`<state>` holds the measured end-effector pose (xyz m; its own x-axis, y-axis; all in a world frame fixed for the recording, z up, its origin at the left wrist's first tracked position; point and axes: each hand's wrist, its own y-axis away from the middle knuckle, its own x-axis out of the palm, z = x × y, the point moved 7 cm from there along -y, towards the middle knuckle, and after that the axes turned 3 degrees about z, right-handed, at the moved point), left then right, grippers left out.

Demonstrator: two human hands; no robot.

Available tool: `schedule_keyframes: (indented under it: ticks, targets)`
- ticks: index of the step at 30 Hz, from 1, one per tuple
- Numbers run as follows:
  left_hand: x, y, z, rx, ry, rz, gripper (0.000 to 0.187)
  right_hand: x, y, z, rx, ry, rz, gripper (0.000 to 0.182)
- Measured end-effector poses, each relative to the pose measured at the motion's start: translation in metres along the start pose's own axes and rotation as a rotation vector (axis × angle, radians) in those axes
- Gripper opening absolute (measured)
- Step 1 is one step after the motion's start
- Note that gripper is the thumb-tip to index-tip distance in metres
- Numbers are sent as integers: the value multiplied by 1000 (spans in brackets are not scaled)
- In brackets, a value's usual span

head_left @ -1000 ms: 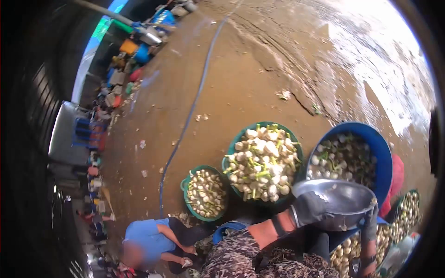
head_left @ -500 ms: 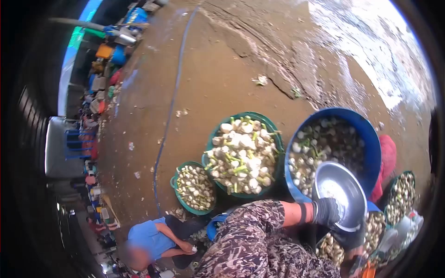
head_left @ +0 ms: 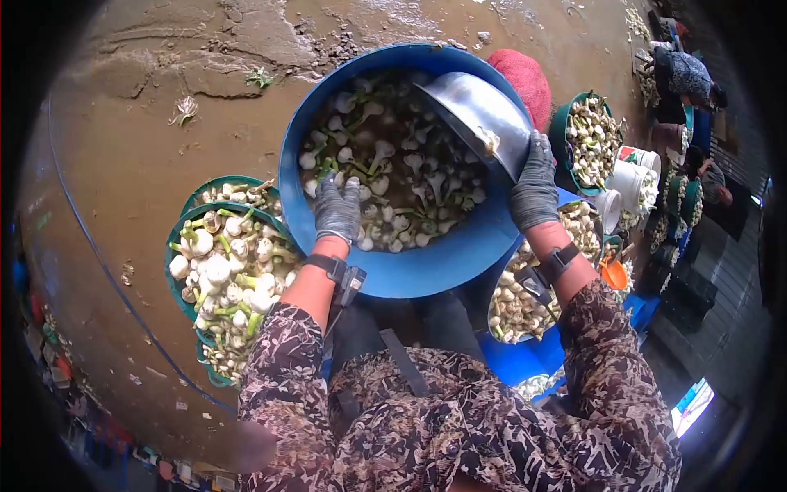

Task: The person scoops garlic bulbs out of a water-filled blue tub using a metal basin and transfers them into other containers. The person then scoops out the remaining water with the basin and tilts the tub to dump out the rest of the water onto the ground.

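A large blue tub (head_left: 393, 275) stands in front of me, holding garlic bulbs (head_left: 379, 184) in murky water. My left hand (head_left: 338, 209), in a grey glove, reaches over the tub's near left side. Its fingers are stretched out above the garlic, with nothing held. My right hand (head_left: 535, 189), gloved alike, grips the rim of a metal bowl (head_left: 479, 111). The bowl is tipped on its side at the tub's right part, its mouth facing down and left towards the water. What the bowl contains is mostly hidden.
Green baskets of garlic (head_left: 225, 271) stand at left. A red sack (head_left: 525, 86) sits behind the tub. To the right are another garlic basket (head_left: 592, 143), white buckets (head_left: 631, 184) and an orange scoop (head_left: 613, 273). A blue hose (head_left: 106, 262) crosses the wet floor; other people work at far right.
My view has swung from the left round to the tub. The bowl, earlier mouth up by the tub's near rim, is now tipped over the tub. Both hands now show clearly.
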<state>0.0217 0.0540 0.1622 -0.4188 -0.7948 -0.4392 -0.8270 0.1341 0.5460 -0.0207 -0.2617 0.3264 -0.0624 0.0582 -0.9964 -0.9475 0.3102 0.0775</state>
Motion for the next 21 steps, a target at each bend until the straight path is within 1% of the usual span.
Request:
schedule_keyframes:
  ticks: [1,2,3,4,5,6,8,9,12,13,15,16,18,20,21]
  targets:
    - [1,-23,24,-90,-114,-88,63,30,-8,-2,-91,216,-3,70]
    - [2,-44,44,-239,-134,-148,66,46,-20,-3,-90,218,13,70]
    - [-2,-63,52,-330,-107,-193,67,60,-31,0,-75,198,75,70]
    - [1,-87,78,-388,-163,-282,67,74,-37,-1,-50,183,140,70]
    - [3,-96,92,-472,-46,-335,68,86,-41,-5,-31,122,175,71]
    - [16,-111,121,-538,20,-331,69,97,-44,-8,-20,127,194,71]
    - [36,-124,151,-679,122,-376,72,123,-57,-14,-10,62,279,77]
    - [44,-131,167,-734,173,-358,72,134,-65,-20,-30,16,288,80]
    - [66,-147,195,-813,480,-217,71,166,-86,-41,54,-127,431,78]
    - [74,-151,201,-833,590,-145,71,191,-93,-55,60,-132,436,78]
    - [94,-150,207,-850,748,-17,70,248,-97,-79,96,-127,531,74]
    - [105,-146,207,-856,812,39,70,258,-94,-85,101,-132,535,74]
    - [125,-138,203,-837,910,119,70,278,-80,-87,125,-309,632,72]
    - [125,-124,183,-813,999,194,70,285,-69,-77,155,-321,666,67]
    - [112,-112,167,-802,1051,220,69,283,-62,-68,173,-309,678,64]
